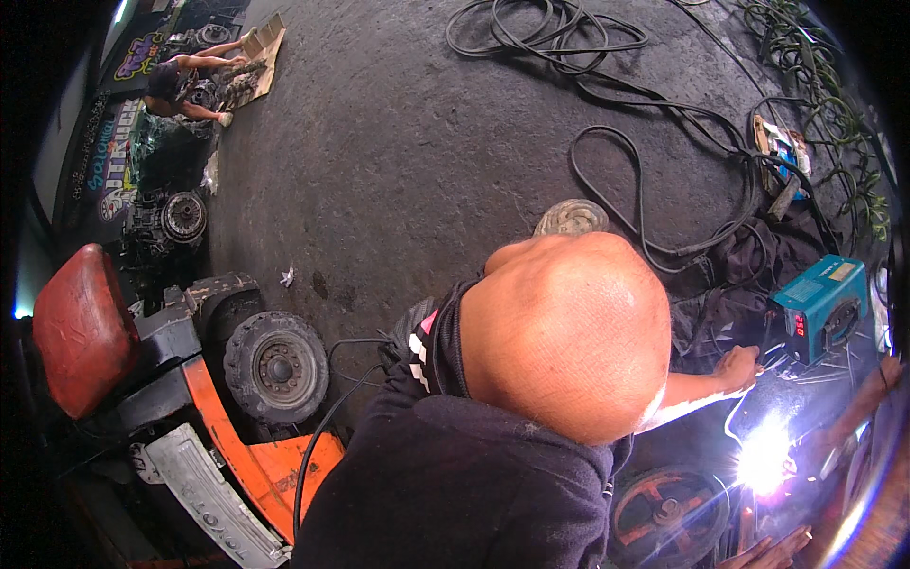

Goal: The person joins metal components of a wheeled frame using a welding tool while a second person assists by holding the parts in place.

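Note:
My left hand (pixel 736 370) reaches out past a bare knee (pixel 578 332) and is closed. A thin pale line curves down from it toward the light; what the fingers hold is too small to make out. A bright welding arc (pixel 766 457) glares below that hand and hides the work. At the lower right edge my right hand (pixel 773 552) lies with fingers stretched out, mostly cut off by the frame. Another person's arm (pixel 839 431) appears to come in from the right edge, close to the arc. A reddish spoked wheel (pixel 668 512) lies left of the glare.
A teal welding machine (pixel 823 305) stands on the right, with dark cloth beside it. Black cables (pixel 633 180) loop over the floor. An orange forklift (pixel 256 455) with a red seat (pixel 85 332) fills the lower left. Another person (pixel 185 85) handles parts on cardboard far left.

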`<action>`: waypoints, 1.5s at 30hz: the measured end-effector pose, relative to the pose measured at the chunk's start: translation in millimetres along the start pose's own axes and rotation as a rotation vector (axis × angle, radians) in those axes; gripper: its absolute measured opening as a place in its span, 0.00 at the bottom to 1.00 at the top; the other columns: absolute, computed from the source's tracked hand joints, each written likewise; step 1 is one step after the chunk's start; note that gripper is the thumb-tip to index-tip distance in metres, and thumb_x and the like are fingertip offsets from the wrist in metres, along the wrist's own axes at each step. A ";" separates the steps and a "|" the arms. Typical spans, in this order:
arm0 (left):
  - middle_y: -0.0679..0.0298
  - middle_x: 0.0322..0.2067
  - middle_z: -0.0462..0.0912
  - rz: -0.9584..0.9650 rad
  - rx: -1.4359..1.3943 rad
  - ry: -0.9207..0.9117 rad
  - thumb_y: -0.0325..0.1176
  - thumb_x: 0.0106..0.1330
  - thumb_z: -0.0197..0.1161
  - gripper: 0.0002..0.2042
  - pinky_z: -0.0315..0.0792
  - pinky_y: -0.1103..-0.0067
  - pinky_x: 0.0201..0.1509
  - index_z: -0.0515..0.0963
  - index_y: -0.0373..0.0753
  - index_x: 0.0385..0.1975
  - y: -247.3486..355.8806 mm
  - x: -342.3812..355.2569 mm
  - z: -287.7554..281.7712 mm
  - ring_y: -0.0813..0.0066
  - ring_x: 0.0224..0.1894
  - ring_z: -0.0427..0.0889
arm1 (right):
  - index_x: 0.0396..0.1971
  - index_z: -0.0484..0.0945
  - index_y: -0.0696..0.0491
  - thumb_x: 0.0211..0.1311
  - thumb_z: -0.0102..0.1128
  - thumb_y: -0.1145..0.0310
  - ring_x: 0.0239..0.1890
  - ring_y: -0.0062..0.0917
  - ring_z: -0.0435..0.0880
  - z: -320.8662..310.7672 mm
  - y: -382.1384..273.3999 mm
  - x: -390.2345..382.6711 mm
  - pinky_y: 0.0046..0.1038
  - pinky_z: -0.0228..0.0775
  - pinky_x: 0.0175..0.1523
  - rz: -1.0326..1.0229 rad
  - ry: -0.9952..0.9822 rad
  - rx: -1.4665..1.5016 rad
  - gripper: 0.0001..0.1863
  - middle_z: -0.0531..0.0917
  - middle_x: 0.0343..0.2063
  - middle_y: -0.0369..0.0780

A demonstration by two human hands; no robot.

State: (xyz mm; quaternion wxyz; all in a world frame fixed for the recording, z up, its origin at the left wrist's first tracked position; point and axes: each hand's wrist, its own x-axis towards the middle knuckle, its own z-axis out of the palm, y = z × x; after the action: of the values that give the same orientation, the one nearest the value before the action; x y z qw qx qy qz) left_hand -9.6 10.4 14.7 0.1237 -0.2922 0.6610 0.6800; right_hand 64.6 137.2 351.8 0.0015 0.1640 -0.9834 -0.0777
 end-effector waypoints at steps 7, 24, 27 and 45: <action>0.38 0.32 0.84 -0.037 -0.031 0.022 0.34 0.67 0.67 0.12 0.77 0.54 0.45 0.80 0.30 0.40 13.0 -12.3 -7.8 0.37 0.41 0.86 | 0.74 0.58 0.64 0.79 0.40 0.57 0.78 0.50 0.55 4.5 0.6 2.0 0.50 0.42 0.80 0.005 0.007 -0.001 0.33 0.61 0.73 0.56; 0.36 0.31 0.82 0.065 -0.030 0.045 0.32 0.65 0.68 0.11 0.76 0.53 0.46 0.79 0.29 0.37 20.5 -23.1 -18.2 0.33 0.43 0.84 | 0.73 0.61 0.62 0.74 0.44 0.62 0.78 0.46 0.57 6.6 -1.6 -4.6 0.48 0.45 0.80 -0.004 0.004 0.025 0.32 0.65 0.73 0.52; 0.37 0.30 0.82 0.148 -0.034 0.066 0.32 0.65 0.68 0.11 0.76 0.54 0.44 0.79 0.29 0.37 24.5 -34.6 -20.2 0.35 0.41 0.83 | 0.73 0.61 0.62 0.73 0.45 0.63 0.78 0.45 0.58 5.9 -0.8 -8.3 0.48 0.46 0.80 -0.003 0.006 0.028 0.32 0.66 0.72 0.51; 0.60 0.24 0.85 -0.093 -0.064 -0.225 0.36 0.74 0.61 0.11 0.69 0.79 0.14 0.77 0.32 0.39 7.3 -1.7 -32.8 0.78 0.13 0.74 | 0.72 0.65 0.60 0.69 0.50 0.68 0.77 0.40 0.61 20.6 -21.8 5.1 0.45 0.49 0.79 0.112 -0.109 0.296 0.32 0.69 0.72 0.47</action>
State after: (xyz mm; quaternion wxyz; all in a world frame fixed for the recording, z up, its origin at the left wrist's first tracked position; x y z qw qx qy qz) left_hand -4.6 -21.8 23.1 0.2191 -0.2483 0.6065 0.7228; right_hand 66.2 118.3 328.0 -0.0718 0.1030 -0.9903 0.0595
